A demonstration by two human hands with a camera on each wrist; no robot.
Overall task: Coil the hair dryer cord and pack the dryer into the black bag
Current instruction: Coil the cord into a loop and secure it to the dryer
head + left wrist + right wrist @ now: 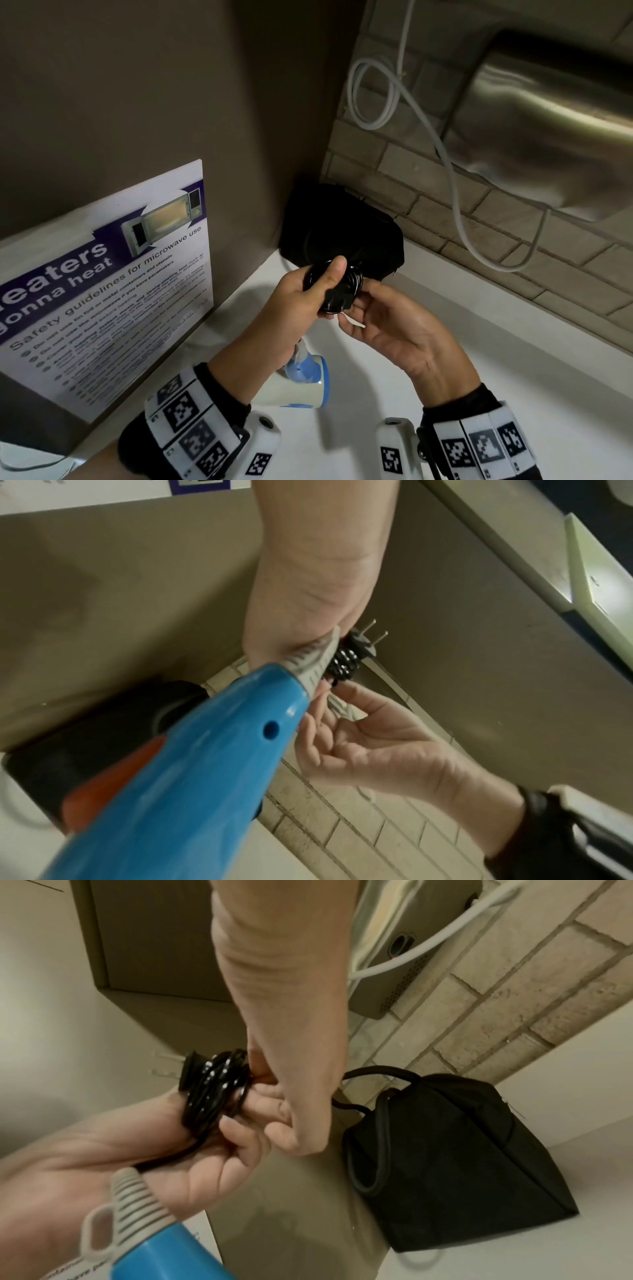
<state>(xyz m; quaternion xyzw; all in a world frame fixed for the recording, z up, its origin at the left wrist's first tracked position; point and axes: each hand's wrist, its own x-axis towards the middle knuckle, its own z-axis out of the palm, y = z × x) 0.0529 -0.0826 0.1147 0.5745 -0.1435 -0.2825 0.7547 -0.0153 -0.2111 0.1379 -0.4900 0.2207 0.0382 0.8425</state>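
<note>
My left hand (308,294) grips a tight coil of black cord (337,287) above the white counter, thumb pressed across the loops. The coil (212,1085) ends in a black plug (363,645) with two bare prongs. The blue and white hair dryer (301,380) hangs below that hand, its grey strain relief (137,1191) lying in the palm. My right hand (356,305) pinches the coil's right edge with curled fingers, and a thin white strip (352,321) pokes out by them. The black bag (342,233) stands in the corner just behind the hands, handles (377,1074) up.
A microwave safety poster (102,284) leans on the left wall. A steel wall unit (548,130) with a looped white cable (376,102) hangs on the brick wall at right. The white counter (462,377) stretches right of the hands.
</note>
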